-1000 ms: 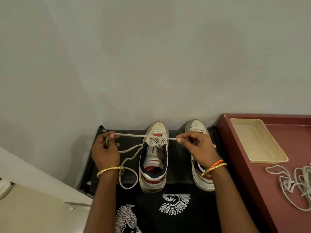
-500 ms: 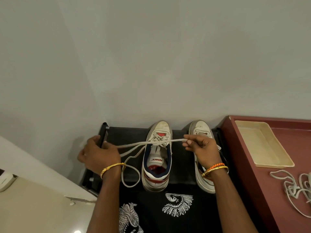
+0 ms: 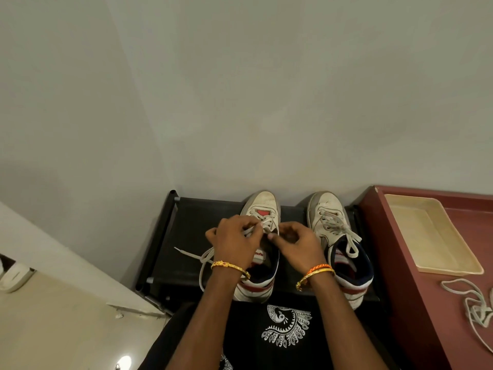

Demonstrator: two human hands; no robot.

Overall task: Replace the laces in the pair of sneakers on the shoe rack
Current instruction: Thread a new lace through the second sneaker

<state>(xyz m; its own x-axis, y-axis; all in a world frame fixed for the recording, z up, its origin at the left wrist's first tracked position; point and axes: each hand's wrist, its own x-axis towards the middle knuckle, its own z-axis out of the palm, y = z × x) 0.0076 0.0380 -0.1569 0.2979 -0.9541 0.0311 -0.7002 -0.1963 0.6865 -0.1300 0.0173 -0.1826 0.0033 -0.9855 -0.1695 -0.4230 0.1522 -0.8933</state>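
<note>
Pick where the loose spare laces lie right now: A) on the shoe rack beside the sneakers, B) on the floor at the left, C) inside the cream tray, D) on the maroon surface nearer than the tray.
D: the loose laces lie in a tangle on the bare maroon surface, just nearer than the cream tray.

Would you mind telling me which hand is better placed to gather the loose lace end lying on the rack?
Left. The left hand sits on the same side as the loose lace end, which trails off the left sneaker toward the rack's left edge. The right hand would have to cross over.
</note>
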